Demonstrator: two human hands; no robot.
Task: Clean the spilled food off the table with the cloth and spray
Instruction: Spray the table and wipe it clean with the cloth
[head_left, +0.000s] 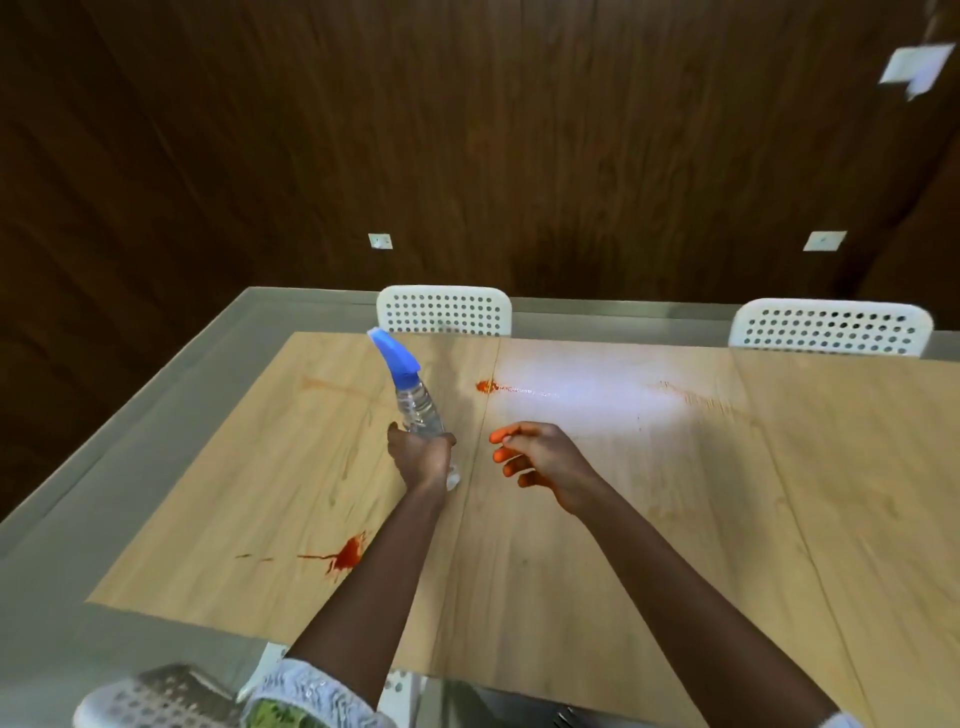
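1. Left hand (422, 457), at centre frame, grips the lower body of the spray bottle (418, 410) with fingers curled round it. Right hand (540, 460), just right of it, holds nothing; its fingers are loosely spread and slightly bent, and the fingertips show an orange-red tint.
2. Spray bottle: clear ribbed plastic body with a blue trigger head (393, 353). It is tilted, with the head leaning toward the upper left of the frame. Liquid level inside cannot be determined through the clear wall.
3. Spilled food: one red splat (347, 553) at lower left of the table, beside the left forearm, with thin streaks trailing left. A second, smaller red-orange spot (485, 386) lies above the right hand, with a pale streak running right from it. Faint orange smears (693, 397) show further right, and another faint smear (332, 385) lies left of the bottle.
4. Table (623, 545): light wood-grain panels set on a grey frosted border, with a bright glare patch near centre.
5. Cloth (306, 691): a pale blue-white textured fabric at the bottom left edge of the frame, by the left elbow.
6. Two white perforated chair backs (444, 310) (831, 328) stand at the far table edge.
7. Dark wood-panelled wall (467, 130) fills the upper frame.
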